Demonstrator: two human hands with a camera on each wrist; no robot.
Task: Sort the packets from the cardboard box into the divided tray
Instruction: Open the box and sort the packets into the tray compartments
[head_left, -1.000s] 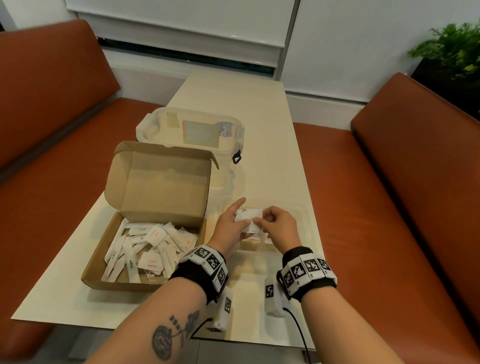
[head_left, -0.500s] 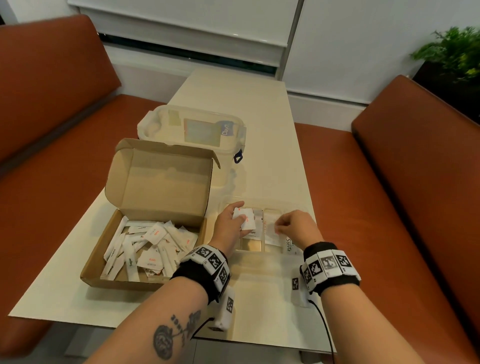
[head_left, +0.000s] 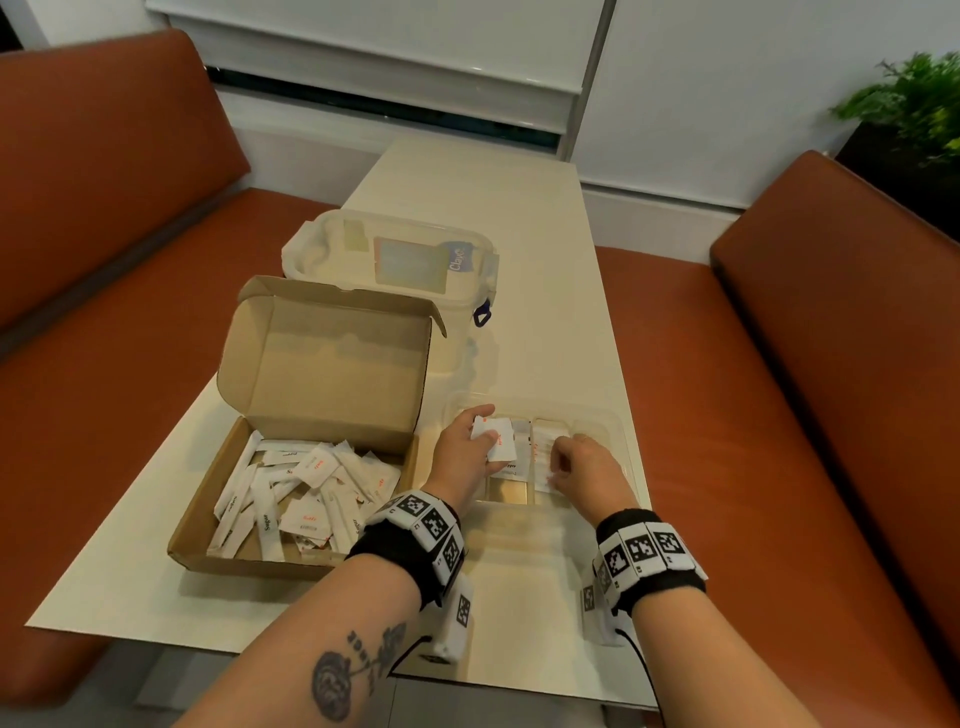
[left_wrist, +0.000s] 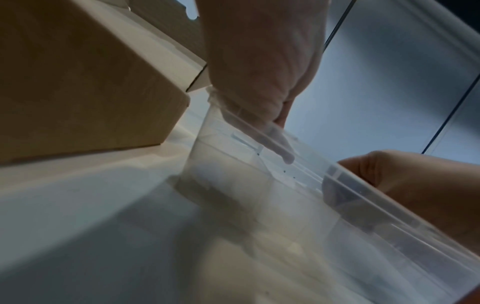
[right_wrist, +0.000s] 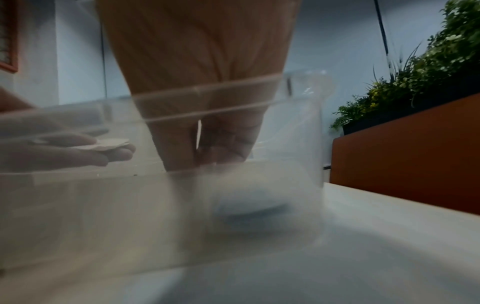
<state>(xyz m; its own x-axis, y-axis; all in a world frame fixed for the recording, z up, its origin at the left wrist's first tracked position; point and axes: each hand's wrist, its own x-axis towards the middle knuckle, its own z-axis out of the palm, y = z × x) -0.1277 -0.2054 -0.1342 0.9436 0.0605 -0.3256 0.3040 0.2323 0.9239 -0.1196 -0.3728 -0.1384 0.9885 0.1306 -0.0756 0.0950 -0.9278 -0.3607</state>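
An open cardboard box (head_left: 200, 525) at the left holds several white packets (head_left: 301, 499). Right of it lies the clear divided tray (head_left: 618, 423), with packets in its middle compartments. My left hand (head_left: 462, 457) hovers over the tray's left part and grips a small stack of square white packets (head_left: 498, 441) with red print. My right hand (head_left: 579, 467) reaches down into a compartment further right, fingers curled. In the right wrist view a thin white packet edge (right_wrist: 199, 131) shows pinched between the fingers of the right hand (right_wrist: 202, 61). The left hand's stack (right_wrist: 109, 142) shows through the tray wall (right_wrist: 103, 216).
A clear lidded container (head_left: 395, 254) stands behind the box, whose raised lid (head_left: 332, 364) leans back toward it. Orange benches (head_left: 779, 415) flank the narrow table (head_left: 519, 208). A plant (head_left: 914, 104) sits at the far right. The table's near edge lies below my wrists.
The hands were together on the stack. My right hand drew away to the right and lowered into a tray compartment. My left hand keeps the stack, nearly still.
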